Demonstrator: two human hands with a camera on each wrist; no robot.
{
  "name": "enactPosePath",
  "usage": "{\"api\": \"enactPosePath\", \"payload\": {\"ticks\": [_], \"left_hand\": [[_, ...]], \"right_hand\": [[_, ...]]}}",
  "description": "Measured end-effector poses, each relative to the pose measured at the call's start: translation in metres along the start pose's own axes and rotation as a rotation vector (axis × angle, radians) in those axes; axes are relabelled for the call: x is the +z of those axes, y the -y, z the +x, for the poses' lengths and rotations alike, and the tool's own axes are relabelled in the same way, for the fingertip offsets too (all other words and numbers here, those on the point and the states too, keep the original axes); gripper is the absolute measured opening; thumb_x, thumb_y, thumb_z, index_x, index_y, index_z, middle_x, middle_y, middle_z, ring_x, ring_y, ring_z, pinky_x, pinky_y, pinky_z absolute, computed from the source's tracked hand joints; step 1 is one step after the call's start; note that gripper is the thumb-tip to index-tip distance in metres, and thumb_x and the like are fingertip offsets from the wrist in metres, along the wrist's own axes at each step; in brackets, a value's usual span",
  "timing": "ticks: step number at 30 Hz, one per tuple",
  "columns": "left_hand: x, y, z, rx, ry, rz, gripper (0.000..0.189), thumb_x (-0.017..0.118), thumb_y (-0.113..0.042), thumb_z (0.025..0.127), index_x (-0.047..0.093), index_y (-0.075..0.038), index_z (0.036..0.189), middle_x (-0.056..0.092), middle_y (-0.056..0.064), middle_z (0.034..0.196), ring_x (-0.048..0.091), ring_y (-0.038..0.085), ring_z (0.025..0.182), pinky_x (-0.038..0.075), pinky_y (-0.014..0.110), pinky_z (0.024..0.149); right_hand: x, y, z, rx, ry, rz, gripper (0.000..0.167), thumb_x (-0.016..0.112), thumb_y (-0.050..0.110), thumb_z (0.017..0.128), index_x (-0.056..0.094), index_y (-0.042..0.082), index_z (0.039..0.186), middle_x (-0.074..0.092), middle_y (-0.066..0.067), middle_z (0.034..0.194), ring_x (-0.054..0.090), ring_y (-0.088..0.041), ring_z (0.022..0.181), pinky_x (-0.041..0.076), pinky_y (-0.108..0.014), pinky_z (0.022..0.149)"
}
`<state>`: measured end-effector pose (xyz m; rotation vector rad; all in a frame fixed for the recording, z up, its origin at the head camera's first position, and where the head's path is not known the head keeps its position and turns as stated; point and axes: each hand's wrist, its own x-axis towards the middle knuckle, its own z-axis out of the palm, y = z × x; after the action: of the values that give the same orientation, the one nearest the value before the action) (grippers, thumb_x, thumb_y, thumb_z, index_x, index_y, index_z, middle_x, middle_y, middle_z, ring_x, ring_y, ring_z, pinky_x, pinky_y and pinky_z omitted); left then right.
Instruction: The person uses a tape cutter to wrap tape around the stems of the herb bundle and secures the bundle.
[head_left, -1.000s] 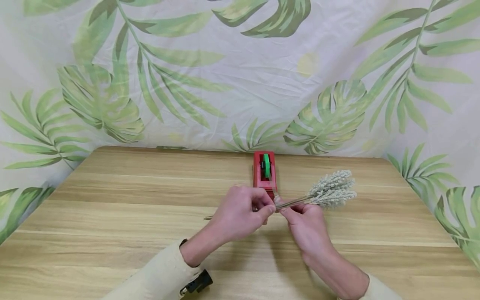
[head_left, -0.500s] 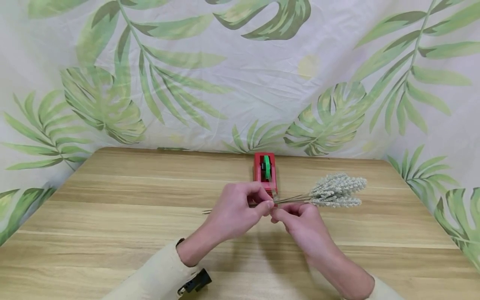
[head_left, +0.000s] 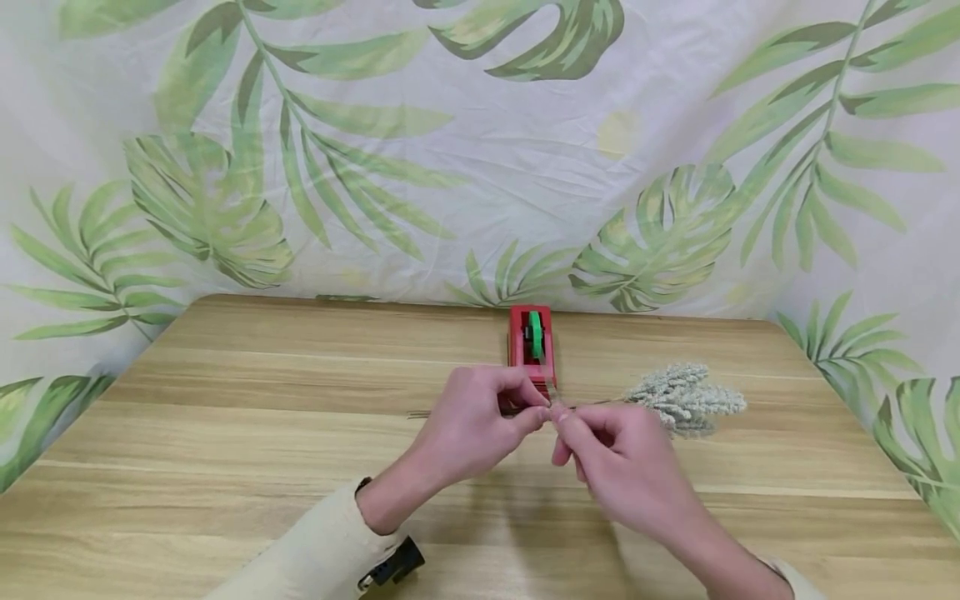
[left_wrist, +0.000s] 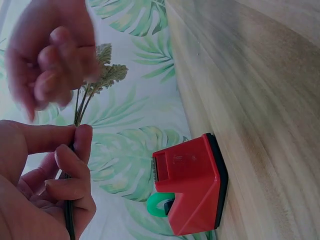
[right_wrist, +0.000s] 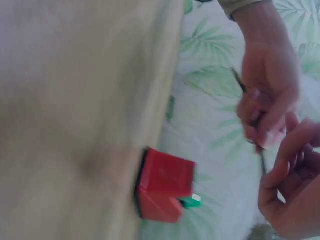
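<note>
My left hand (head_left: 476, 421) pinches a bunch of thin flower stems (left_wrist: 69, 217) between thumb and forefinger, the other fingers curled around them. The stems lie roughly level across the table, cut ends poking out at left. Their pale grey-green flower heads (head_left: 686, 402) fan out to the right, behind my right hand (head_left: 633, 462). That hand is right beside the left fingertips, thumb and forefinger tips close together at the stems; I cannot tell whether it pinches anything. Just beyond the hands stands a red tape dispenser (left_wrist: 192, 180) with a green tape core (head_left: 536, 335).
The wood-grain table (head_left: 247, 375) extends on both sides of the hands. A leaf-printed cloth (head_left: 360, 208) hangs behind its far edge. A small black device (head_left: 393, 565) sits by the left sleeve.
The flower heads have shifted right and slightly down. My right hand has turned and risen a little over the stems, while the left keeps its pinch near the same place. The dispenser stays put.
</note>
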<state>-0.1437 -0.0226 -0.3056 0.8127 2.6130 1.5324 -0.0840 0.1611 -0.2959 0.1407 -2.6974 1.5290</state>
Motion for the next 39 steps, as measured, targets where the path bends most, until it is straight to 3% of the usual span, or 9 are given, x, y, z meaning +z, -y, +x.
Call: {"api": "enactPosePath", "payload": {"ticks": [4,8,12,17,19,22,27,34,39], "left_hand": [[0.001,0.003,0.000,-0.012,0.003,0.004,0.010,0.081,-0.005,0.090,0.078,-0.011,0.082,0.079,-0.001,0.080,0.066,0.002,0.070,0.054,0.020,0.065],[0.002,0.006,-0.001,-0.022,0.006,0.022,0.010,0.084,-0.005,0.089,0.079,-0.011,0.082,0.079,-0.001,0.079,0.065,0.002,0.069,0.053,0.020,0.064],[0.003,0.009,-0.001,-0.014,0.010,0.028,0.011,0.085,-0.003,0.087,0.079,-0.010,0.081,0.079,0.000,0.078,0.065,0.002,0.067,0.053,0.020,0.062],[0.004,0.010,-0.001,-0.018,0.010,0.049,0.012,0.085,-0.003,0.086,0.079,-0.011,0.080,0.078,0.000,0.078,0.065,0.003,0.067,0.053,0.020,0.061],[0.005,0.010,-0.001,-0.024,0.011,0.055,0.012,0.085,-0.003,0.086,0.079,-0.011,0.080,0.078,0.000,0.078,0.065,0.004,0.068,0.053,0.020,0.061],[0.005,0.010,-0.001,-0.035,0.016,0.061,0.012,0.085,-0.002,0.086,0.079,-0.011,0.080,0.078,-0.001,0.078,0.064,0.005,0.068,0.052,0.020,0.061],[0.004,0.009,-0.002,-0.053,0.017,0.064,0.013,0.086,-0.003,0.085,0.078,-0.012,0.079,0.077,-0.003,0.076,0.063,0.005,0.068,0.051,0.021,0.061],[0.003,0.009,0.001,-0.075,0.023,0.059,0.015,0.086,-0.004,0.085,0.077,-0.014,0.078,0.075,-0.005,0.075,0.063,0.008,0.067,0.051,0.022,0.062],[0.000,0.009,0.003,-0.073,0.083,0.052,0.012,0.084,-0.007,0.088,0.075,-0.013,0.083,0.073,-0.004,0.077,0.062,0.007,0.069,0.051,0.022,0.064]], "right_hand": [[-0.012,0.006,-0.003,-0.168,-0.153,-0.006,0.039,0.062,0.026,0.108,0.074,0.016,0.073,0.055,0.003,0.055,0.049,-0.009,0.047,0.041,-0.027,0.044],[-0.023,0.004,0.001,-0.315,-0.242,-0.068,0.027,0.066,0.014,0.105,0.077,0.015,0.081,0.059,0.004,0.060,0.056,-0.009,0.052,0.047,-0.023,0.048],[-0.027,-0.008,0.011,-0.530,-0.279,-0.305,0.012,0.075,0.004,0.096,0.081,0.013,0.092,0.068,0.008,0.072,0.058,-0.002,0.063,0.049,-0.014,0.059],[-0.028,-0.021,0.022,-0.760,-0.228,-0.662,0.021,0.085,0.010,0.087,0.082,0.010,0.108,0.077,0.005,0.091,0.067,-0.008,0.078,0.054,-0.029,0.073],[-0.030,-0.024,0.023,-0.787,-0.174,-0.753,0.028,0.086,0.016,0.087,0.081,0.011,0.115,0.079,0.003,0.098,0.072,-0.014,0.087,0.056,-0.039,0.079],[-0.032,-0.029,0.023,-0.782,-0.086,-0.849,0.034,0.084,0.026,0.090,0.080,0.012,0.120,0.080,0.001,0.106,0.075,-0.019,0.099,0.057,-0.041,0.087],[-0.033,-0.035,0.025,-0.817,-0.011,-0.950,0.034,0.083,0.033,0.092,0.080,0.012,0.118,0.080,0.001,0.104,0.076,-0.017,0.098,0.058,-0.041,0.091],[-0.031,-0.041,0.030,-0.931,-0.105,-1.022,0.022,0.086,0.023,0.087,0.084,0.013,0.107,0.081,0.003,0.091,0.077,-0.015,0.085,0.057,-0.036,0.077],[-0.029,-0.045,0.034,-1.012,-0.177,-1.026,0.018,0.090,0.018,0.079,0.086,0.016,0.096,0.080,0.004,0.081,0.075,-0.013,0.074,0.056,-0.035,0.071]]}}
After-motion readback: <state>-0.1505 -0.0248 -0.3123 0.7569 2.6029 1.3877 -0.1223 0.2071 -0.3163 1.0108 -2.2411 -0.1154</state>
